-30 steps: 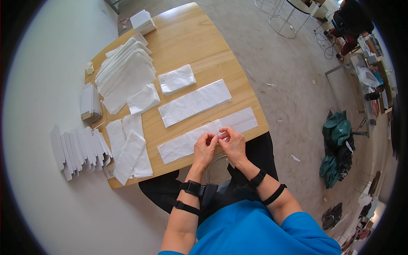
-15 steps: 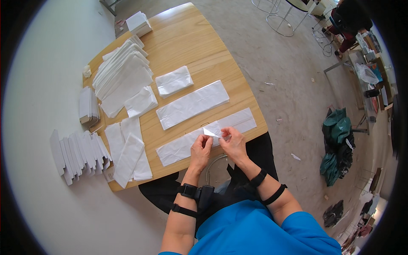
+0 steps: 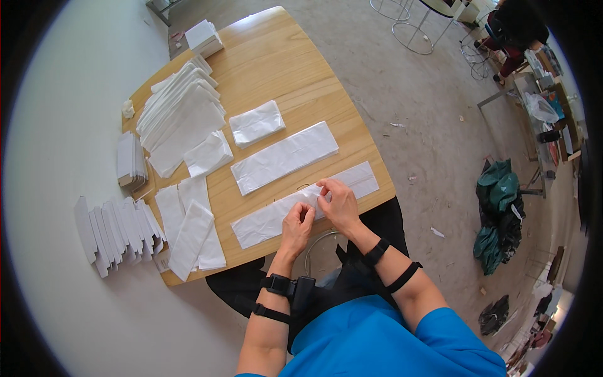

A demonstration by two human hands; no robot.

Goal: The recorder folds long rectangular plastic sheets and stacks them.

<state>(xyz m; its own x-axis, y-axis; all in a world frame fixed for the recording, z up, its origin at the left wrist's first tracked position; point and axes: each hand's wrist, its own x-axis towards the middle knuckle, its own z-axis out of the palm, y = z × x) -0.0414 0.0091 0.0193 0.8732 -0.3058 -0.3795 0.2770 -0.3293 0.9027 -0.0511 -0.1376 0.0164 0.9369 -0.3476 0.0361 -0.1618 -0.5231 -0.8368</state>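
Note:
A long white folded sheet point(image 3: 267, 221), soft like tissue or thin plastic, lies along the table's near edge. My left hand point(image 3: 298, 225) is closed in a pinch over the middle of this sheet. To its right and slightly farther off, my right hand point(image 3: 339, 203) bends over the same sheet with thumb and forefinger brought together. What either pinch holds, if anything, is too small to make out. Beyond the hands lies a second long white folded sheet point(image 3: 286, 157), and behind that a shorter white folded packet point(image 3: 257, 124).
Fanned white sheets point(image 3: 179, 113) cover the left of the wooden table point(image 3: 282, 56). White folded cartons point(image 3: 116, 232) stand against the wall at left, with a white stack point(image 3: 204, 38) at the far corner. Dark green bags point(image 3: 496, 207) lie on the floor. Another person point(image 3: 518, 28) is far right.
The small shiny white piece between my hands no longer shows. My right hand has moved slightly away from me, over the sheet; my left hand has stayed nearly in place, closed.

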